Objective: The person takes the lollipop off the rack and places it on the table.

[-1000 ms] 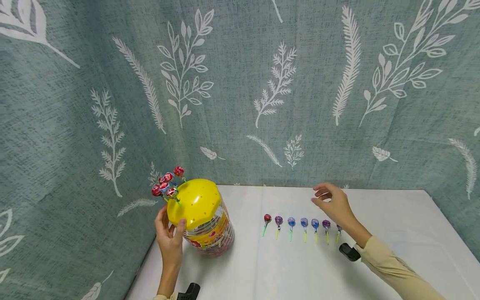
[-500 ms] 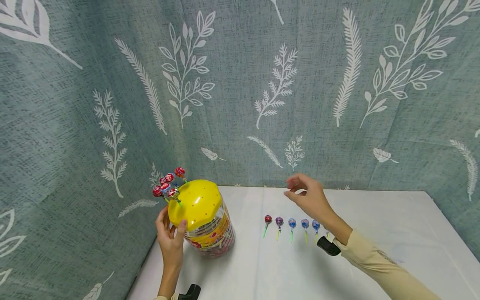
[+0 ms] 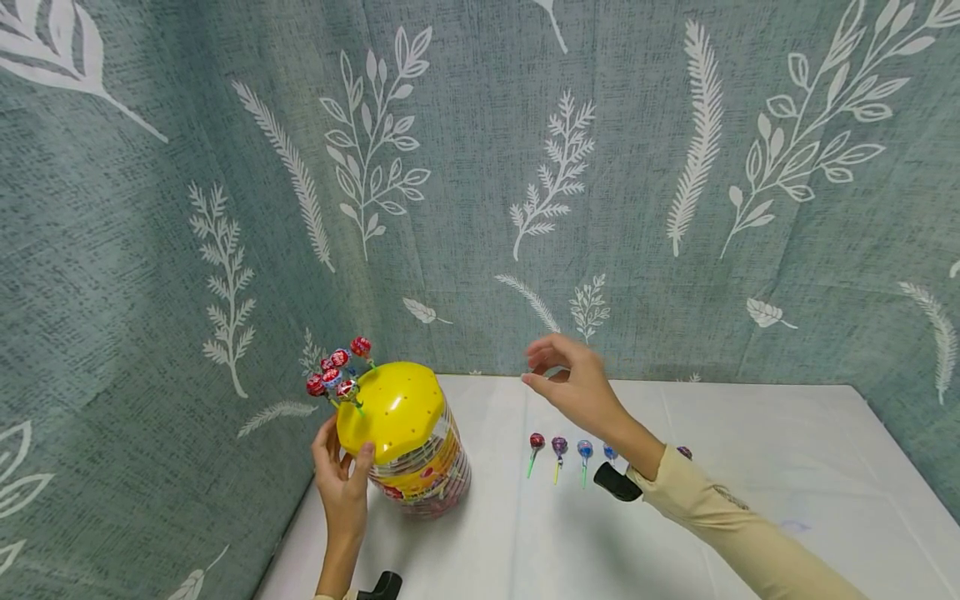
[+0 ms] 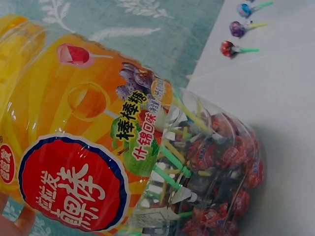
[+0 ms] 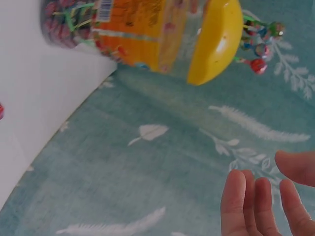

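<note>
In the head view, a green leaf-patterned curtain (image 3: 465, 167) hung behind the white counter (image 3: 555, 542). The right forearm (image 3: 637, 440) and a black device (image 3: 618, 482) by its cuff stood in front of part of the row of lollipops (image 3: 559, 447). That row lay just on the near side of the right hand (image 3: 576, 387), which hovered with loosely bent fingers. The left hand (image 3: 343, 483) gripped a clear jar (image 3: 429, 479) by its yellow lid (image 3: 397, 412), where mostly red lollipops (image 3: 332, 377) stuck up just beyond the fingers.

From the left wrist, an orange label (image 4: 96, 123) blocked much of the jar's inside, though packed sweets (image 4: 236, 152) showed past it. Part of the left hand appeared beside the label.

From the right wrist, the right hand was empty, thumb and fingers a little apart, well apart from the jar.
</note>
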The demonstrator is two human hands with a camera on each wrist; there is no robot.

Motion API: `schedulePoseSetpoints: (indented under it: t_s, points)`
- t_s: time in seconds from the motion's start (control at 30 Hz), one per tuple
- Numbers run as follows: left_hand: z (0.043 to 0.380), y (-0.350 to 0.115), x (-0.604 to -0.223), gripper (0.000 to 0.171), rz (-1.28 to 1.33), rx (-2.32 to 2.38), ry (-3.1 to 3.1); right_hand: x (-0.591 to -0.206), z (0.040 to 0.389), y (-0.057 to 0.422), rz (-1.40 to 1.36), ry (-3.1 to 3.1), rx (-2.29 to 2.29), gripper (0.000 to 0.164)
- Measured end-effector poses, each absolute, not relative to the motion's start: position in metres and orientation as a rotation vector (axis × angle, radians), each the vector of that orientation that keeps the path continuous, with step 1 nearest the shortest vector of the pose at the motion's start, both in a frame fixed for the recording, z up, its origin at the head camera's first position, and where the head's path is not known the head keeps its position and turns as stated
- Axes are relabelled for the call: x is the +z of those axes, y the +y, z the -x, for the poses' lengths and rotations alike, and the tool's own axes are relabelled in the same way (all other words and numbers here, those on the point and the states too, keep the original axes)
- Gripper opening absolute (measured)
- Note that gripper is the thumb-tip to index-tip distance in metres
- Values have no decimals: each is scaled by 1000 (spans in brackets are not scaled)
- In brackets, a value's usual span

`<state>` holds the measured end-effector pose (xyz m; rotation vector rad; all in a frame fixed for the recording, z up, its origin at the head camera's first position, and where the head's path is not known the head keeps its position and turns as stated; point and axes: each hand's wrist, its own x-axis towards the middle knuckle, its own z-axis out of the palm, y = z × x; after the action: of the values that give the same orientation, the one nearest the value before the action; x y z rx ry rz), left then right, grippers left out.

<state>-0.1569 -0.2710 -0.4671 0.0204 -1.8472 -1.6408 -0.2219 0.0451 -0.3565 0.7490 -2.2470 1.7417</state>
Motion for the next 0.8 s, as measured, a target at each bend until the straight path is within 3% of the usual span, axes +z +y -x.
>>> schedulePoseSetpoints:
  t_s: [0.8]
  points:
    - [157,-271,-467,64,-26,-1624,-1847,-331,214,-35,-990,-2175,1784,25]
